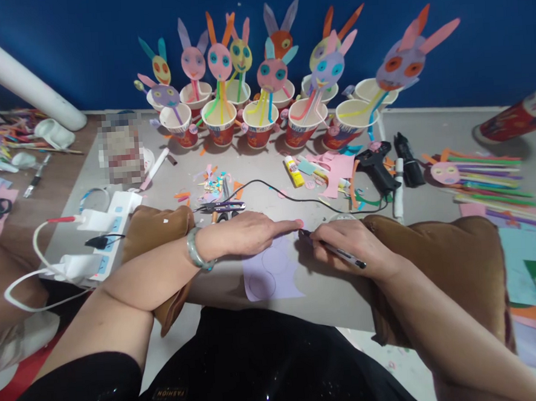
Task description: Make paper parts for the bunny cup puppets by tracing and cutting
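Note:
My left hand (pixel 247 233) reaches across the table, index finger stretched out, its tip pressing on a small pink paper piece (pixel 300 223). The other fingers of that hand are partly hidden. In my right hand (pixel 354 242) a dark pen (pixel 344 255) is gripped, its point close beside the pink piece; whether it touches cannot be made out. Below my left hand lies a lavender paper sheet (pixel 285 279) with circles drawn on it. Thread snips (pixel 225 207) rest just beyond my left hand.
Paper cups (pixel 220 125) with rabbit-faced figures line the blue wall. A glue stick (pixel 294 171), paper scraps (pixel 332 175) and a glue gun (pixel 379 166) lie midway. Brown cushions (pixel 454 274) sit under both arms. A power strip (pixel 111 240) stands left, near another person's arm (pixel 4 277).

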A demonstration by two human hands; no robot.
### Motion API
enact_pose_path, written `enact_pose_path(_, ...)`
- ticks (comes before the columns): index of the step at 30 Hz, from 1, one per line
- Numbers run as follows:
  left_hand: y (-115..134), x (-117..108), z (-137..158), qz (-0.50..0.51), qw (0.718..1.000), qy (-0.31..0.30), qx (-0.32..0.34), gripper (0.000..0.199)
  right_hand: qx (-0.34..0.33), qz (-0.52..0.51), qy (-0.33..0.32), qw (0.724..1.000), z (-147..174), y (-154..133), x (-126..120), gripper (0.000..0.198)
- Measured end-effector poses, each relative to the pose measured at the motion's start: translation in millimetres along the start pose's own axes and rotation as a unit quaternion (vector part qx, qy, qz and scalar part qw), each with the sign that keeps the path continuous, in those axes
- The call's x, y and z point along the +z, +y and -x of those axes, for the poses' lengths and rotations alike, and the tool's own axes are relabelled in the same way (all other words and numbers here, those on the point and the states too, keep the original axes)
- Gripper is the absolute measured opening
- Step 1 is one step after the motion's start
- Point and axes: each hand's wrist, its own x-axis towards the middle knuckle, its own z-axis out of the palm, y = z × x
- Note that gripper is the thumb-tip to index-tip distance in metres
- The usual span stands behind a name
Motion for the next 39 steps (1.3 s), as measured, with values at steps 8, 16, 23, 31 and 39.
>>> enact_pose_path(8,1.2,-1.7,-1.2,0.007,1.000,-0.016,-0.013,0.062,0.022,-0.037,0.035,0.998,0.3,3.6,-5.2,0.011)
enact_pose_path(16,-0.3,-0.2,-1.6,-0.001,1.000,-0.007,-0.003,0.065,0.050,-0.022,0.035,0.998,2.4,6.5,-1.3,0.010)
enact_pose_path(23,-0.5,1.1,-2.0,-0.012,1.000,-0.007,-0.002,0.065,0.048,-0.028,0.021,0.998,1.9,5.3,-2.5,0.011)
enact_pose_path(31,-1.4,1.8,0.1,-0.006,1.000,-0.004,-0.002,0.064,0.037,-0.036,-0.001,0.999,1.7,3.5,-3.7,0.013)
enact_pose_path(39,-2.9,4.3,-0.1,-0.024,1.000,0.005,0.009,0.064,0.035,-0.034,0.000,0.999,-0.5,0.2,-4.3,0.015)
